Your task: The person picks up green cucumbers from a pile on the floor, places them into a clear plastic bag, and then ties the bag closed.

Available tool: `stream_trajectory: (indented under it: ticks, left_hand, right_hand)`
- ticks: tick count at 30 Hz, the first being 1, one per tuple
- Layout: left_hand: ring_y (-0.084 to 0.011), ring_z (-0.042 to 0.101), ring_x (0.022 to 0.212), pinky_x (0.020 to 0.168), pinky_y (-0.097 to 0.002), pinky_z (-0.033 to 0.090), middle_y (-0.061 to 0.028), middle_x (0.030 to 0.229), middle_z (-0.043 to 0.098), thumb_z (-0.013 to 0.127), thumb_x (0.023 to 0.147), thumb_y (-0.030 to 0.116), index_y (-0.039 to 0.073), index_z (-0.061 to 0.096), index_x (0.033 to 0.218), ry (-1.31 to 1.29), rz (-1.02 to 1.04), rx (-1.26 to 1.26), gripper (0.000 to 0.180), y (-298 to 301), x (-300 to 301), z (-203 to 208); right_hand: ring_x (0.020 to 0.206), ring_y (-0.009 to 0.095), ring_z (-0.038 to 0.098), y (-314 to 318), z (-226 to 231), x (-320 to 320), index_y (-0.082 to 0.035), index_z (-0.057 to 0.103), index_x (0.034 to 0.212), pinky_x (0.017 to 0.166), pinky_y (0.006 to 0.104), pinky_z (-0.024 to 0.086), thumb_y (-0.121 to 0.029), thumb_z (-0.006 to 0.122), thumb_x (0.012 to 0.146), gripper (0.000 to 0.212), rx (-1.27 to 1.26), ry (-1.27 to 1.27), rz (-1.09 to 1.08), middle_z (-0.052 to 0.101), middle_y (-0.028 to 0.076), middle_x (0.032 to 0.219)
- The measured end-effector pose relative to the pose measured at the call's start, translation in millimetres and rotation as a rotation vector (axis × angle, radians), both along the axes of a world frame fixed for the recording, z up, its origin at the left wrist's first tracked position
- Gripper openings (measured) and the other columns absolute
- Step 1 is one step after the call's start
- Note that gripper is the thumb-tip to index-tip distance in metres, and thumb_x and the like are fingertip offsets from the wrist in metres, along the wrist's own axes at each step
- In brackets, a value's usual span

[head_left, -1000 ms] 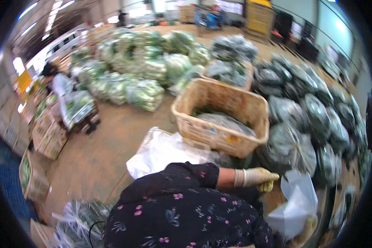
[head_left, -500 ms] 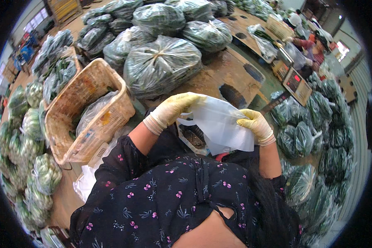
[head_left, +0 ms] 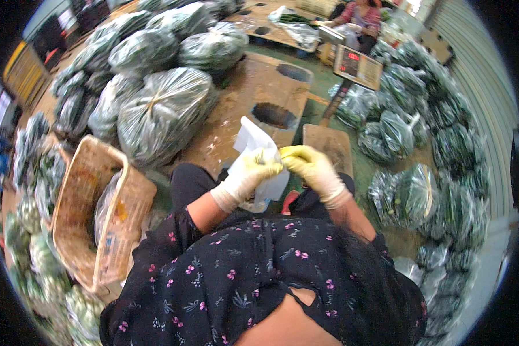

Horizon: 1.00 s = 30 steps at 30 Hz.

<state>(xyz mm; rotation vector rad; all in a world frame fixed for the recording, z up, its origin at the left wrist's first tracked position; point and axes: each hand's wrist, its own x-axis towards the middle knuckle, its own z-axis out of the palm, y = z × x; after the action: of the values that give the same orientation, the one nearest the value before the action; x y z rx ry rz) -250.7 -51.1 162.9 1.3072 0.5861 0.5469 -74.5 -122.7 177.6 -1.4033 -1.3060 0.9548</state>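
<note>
Both forearms raised from the lower middle, bare below dark floral sleeves, converging in front of the chest. Left hand (head_left: 249, 173) in a pale yellow glove with a white cuff, fingers curled and pinching the white plastic bag (head_left: 255, 144) at its lower edge. Right hand (head_left: 311, 167) in a matching glove, fingers bent, thumb forward, gripping the same bag just right of the left hand. Fingertips of both nearly touching. Wrists angled inward, elbows spread apart.
</note>
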Motion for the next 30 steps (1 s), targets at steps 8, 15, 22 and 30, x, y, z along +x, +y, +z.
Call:
stream_trajectory:
  ticks: [8, 15, 22, 30]
  left_hand:
    - [-0.0189, 0.06, 0.08, 0.074, -0.0289, 0.049, -0.0106, 0.09, 0.062, 0.056, 0.08, 0.005, -0.003, 0.057, 0.098, -0.121, 0.066, 0.114, 0.021, 67.3, -4.4, -25.6]
    - [-0.0189, 0.058, 0.081, 0.075, -0.0315, 0.049, -0.009, 0.09, 0.061, 0.053, 0.086, 0.017, 0.001, 0.057, 0.096, -0.519, 0.167, -0.411, 0.019, 80.8, 33.9, 50.3]
    - [-0.0079, 0.048, 0.069, 0.062, -0.0223, 0.041, 0.0004, 0.079, 0.053, 0.058, 0.084, 0.027, 0.005, 0.055, 0.087, -0.015, -0.18, 0.255, 0.022, 3.7, 105.3, 118.9]
    - [-0.0309, 0.062, 0.079, 0.068, -0.0375, 0.049, -0.0173, 0.084, 0.063, 0.062, 0.076, 0.026, 0.004, 0.064, 0.082, 0.706, 0.006, 1.335, 0.022, 83.2, 145.2, 79.5]
  right_hand:
    - [0.073, 0.025, 0.059, -26.6, 4.7, 64.7, -0.006, 0.063, 0.078, 0.067, 0.0349, 0.047, -0.012, 0.065, 0.072, 0.009, 0.443, -0.644, -0.478, 0.062, 0.01, 0.079]
    - [0.08, 0.03, 0.059, -90.9, -38.4, 176.7, -0.007, 0.062, 0.081, 0.074, 0.0396, 0.047, -0.017, 0.07, 0.067, 0.019, -0.074, -0.803, -0.82, 0.062, 0.011, 0.084]
    - [0.11, 0.03, 0.047, -77.4, 99.0, 78.5, -0.003, 0.041, 0.128, 0.094, 0.0397, 0.036, -0.033, 0.076, 0.056, 0.085, 0.484, -1.077, -0.536, 0.048, 0.018, 0.12]
    - [0.072, 0.029, 0.061, -101.1, 46.5, 205.6, -0.011, 0.065, 0.078, 0.064, 0.0407, 0.047, -0.025, 0.059, 0.075, 0.015, 0.276, -1.113, -0.812, 0.064, 0.01, 0.076]
